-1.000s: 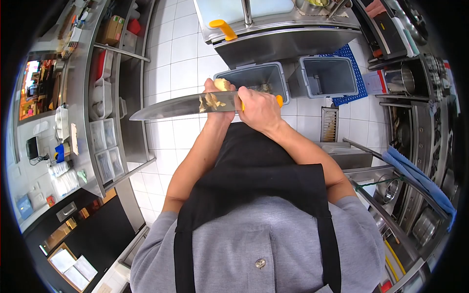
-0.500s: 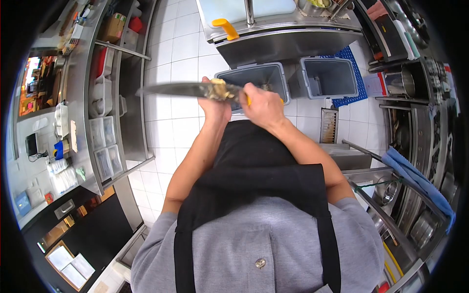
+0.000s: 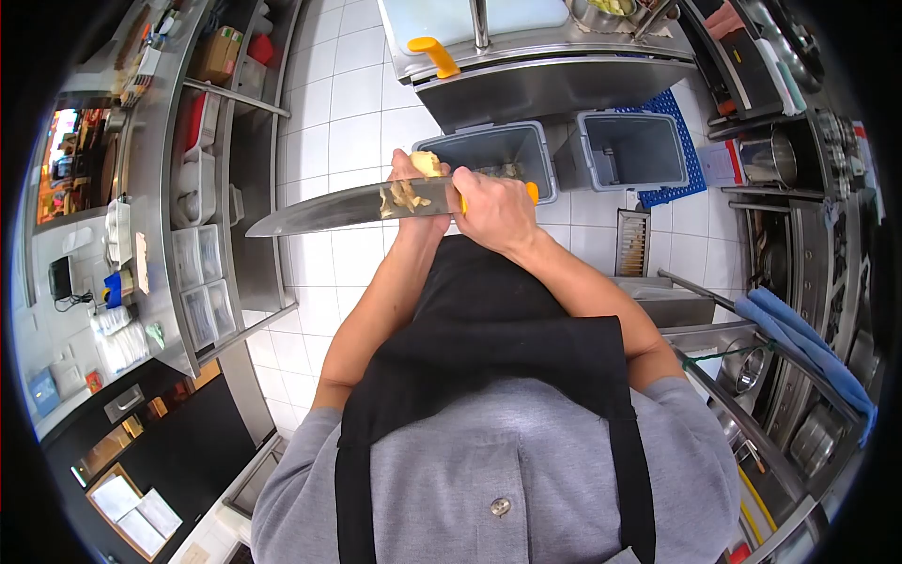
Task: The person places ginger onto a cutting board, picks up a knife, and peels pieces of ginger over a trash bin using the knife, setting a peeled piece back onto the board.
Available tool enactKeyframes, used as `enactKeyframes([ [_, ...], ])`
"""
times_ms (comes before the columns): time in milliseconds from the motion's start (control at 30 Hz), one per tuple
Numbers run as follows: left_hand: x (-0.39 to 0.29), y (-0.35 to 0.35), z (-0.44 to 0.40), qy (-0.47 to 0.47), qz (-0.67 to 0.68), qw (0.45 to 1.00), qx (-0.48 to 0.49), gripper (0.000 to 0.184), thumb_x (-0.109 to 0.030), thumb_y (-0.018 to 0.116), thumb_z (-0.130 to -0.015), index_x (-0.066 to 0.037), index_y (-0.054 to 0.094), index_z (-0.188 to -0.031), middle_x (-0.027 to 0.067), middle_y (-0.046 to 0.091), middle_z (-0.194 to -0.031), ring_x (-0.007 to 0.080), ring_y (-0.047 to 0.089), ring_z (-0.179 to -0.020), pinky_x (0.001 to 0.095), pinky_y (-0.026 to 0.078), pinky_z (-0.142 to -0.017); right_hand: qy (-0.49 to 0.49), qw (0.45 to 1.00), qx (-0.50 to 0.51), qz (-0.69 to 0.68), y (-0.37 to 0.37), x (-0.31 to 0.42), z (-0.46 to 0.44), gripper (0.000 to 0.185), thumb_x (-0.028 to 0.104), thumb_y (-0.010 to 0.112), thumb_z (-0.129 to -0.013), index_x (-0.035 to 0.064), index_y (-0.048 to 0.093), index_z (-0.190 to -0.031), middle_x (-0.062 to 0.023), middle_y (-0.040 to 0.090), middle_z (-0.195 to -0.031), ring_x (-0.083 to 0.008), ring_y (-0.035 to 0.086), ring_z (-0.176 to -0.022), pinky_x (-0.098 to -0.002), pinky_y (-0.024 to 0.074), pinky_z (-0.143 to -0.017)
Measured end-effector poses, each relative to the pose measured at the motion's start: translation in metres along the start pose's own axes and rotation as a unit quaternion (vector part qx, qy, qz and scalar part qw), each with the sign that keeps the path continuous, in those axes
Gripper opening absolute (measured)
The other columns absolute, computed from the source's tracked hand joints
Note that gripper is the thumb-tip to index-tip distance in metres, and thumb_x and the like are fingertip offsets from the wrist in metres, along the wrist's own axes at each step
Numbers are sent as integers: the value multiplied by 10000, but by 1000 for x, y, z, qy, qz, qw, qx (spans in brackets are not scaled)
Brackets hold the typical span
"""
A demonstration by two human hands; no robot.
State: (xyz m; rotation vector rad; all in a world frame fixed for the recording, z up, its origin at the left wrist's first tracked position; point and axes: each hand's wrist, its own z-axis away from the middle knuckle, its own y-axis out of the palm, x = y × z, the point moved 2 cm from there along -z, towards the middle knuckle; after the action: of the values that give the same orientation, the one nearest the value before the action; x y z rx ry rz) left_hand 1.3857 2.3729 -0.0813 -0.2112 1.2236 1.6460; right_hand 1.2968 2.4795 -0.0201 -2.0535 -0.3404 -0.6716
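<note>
My right hand (image 3: 498, 211) is closed round the yellow handle of a large knife (image 3: 324, 211), whose broad blade points left. Brown peel scraps (image 3: 404, 197) cling to the blade. Behind it, my left hand (image 3: 404, 169) grips a pale yellow piece of food (image 3: 427, 163), which looks like ginger; the blade hides part of that hand. Just beyond both hands stands a grey bin (image 3: 479, 146) with some scraps inside.
A second grey bin (image 3: 634, 150) stands on a blue mat (image 3: 691, 141) to the right. Ahead is a steel counter (image 3: 545, 80) with another yellow handle (image 3: 435, 54). Shelving (image 3: 193, 188) lines the left, and a blue cloth (image 3: 808, 348) hangs on the right.
The knife, blurred and higher over the food half a second ago, is now lower and nearer me, with its flat side showing. Both hands keep their hold.
</note>
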Motion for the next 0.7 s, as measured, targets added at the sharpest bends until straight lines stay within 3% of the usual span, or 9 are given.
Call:
enactKeyframes([
  [200,1,-2,2,-8,19,999,41,510,-526,451,-1021,-57,575,-861,102,612,-753,232,612,-735,379,541,-690,-1,1000,-5,-5,3,-4,2,172,117,662,-863,67,510,-801,-110,634,-671,-315,655,-593,-421,510,-515],
  [267,2,1,9,10,47,999,-3,385,-473,520,-1025,-100,503,-933,64,583,-787,228,616,-744,394,542,-686,11,1000,7,16,2,-9,2,172,114,659,-861,66,505,-799,-115,639,-680,-321,657,-602,-427,513,-522],
  [367,-2,5,14,5,18,1000,-15,388,-485,503,-1030,-104,506,-954,55,592,-805,221,624,-781,395,540,-725,13,1000,-2,19,2,-12,2,177,115,660,-856,71,500,-796,-118,637,-678,-326,657,-604,-430,513,-524],
  [500,-7,13,18,4,27,1000,7,369,-454,480,-1046,-95,498,-962,66,597,-807,224,629,-774,370,514,-645,35,999,-1,12,6,-22,4,168,147,642,-879,63,516,-804,-141,663,-706,-358,670,-644,-453,522,-545],
  [567,-20,28,25,19,-51,998,-29,351,-412,458,-1061,-78,501,-959,79,586,-797,217,602,-704,339,457,-561,151,985,62,57,5,-41,6,187,222,617,-903,51,581,-836,-180,699,-744,-392,690,-669,-499,556,-607],
  [600,-20,24,24,25,-59,997,-37,328,-368,473,-1060,-57,508,-963,89,579,-785,202,563,-635,315,404,-515,249,956,141,59,9,-58,7,226,265,599,-918,44,644,-910,-227,709,-819,-443,690,-762,-528,558,-700],
  [700,-25,29,25,20,-65,997,-42,314,-348,495,-1055,-50,509,-959,85,570,-770,190,528,-595,310,401,-518,317,935,159,13,7,-75,13,254,275,587,-923,41,677,-966,-246,705,-834,-466,680,-813,-526,550,-762],
])
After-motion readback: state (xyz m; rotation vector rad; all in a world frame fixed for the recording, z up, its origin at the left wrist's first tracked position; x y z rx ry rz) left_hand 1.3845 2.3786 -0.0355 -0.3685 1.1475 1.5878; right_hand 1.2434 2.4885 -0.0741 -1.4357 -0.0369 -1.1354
